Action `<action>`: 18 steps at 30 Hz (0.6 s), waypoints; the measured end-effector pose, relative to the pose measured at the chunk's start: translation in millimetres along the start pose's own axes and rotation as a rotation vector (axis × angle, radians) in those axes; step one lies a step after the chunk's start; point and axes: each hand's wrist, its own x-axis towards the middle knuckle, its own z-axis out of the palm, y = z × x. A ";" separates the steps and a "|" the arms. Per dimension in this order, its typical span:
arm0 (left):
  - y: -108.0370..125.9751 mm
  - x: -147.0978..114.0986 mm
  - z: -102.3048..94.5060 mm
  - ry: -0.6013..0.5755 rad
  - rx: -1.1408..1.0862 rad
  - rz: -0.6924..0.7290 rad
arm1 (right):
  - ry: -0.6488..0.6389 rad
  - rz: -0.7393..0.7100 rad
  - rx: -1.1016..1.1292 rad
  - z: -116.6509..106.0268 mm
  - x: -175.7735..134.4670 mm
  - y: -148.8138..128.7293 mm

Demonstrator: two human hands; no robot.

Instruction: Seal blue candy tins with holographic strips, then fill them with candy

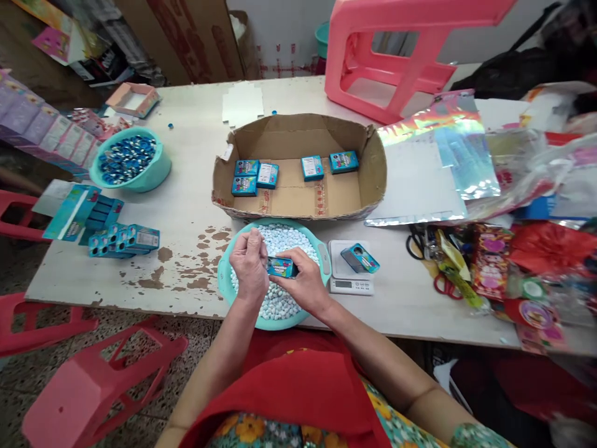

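Note:
My right hand (308,283) grips a small blue candy box (282,267) between thumb and fingers. One end of the box is turned toward my left hand (250,266), which is curled closed beside it; whatever its fingers hold is hidden. Both hands are above a turquoise basin (224,274) full of small pale blue and white candies (280,308). Just right of the basin is a white digital scale (349,285), with another blue box (359,257) lying tilted on it.
Behind the basin stands a cardboard box (289,198) with several blue boxes inside. At left are a bowl (158,171) of blue-and-silver pieces and a row of blue boxes (144,239). Scissors (414,242), wrappers and holographic bags (466,149) crowd the right. A pink stool (340,62) rests behind.

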 end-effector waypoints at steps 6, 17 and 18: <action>9.2 3.5 -3.4 -0.063 0.032 -0.005 | 0.031 0.016 0.067 -47.7 -34.2 0.4; -120.0 19.4 -59.4 -0.358 1.316 0.257 | 0.175 0.304 -0.061 -110.2 -158.4 107.2; -120.9 19.4 -59.4 -0.356 1.303 0.235 | 0.184 0.311 -0.050 -104.1 -161.3 117.8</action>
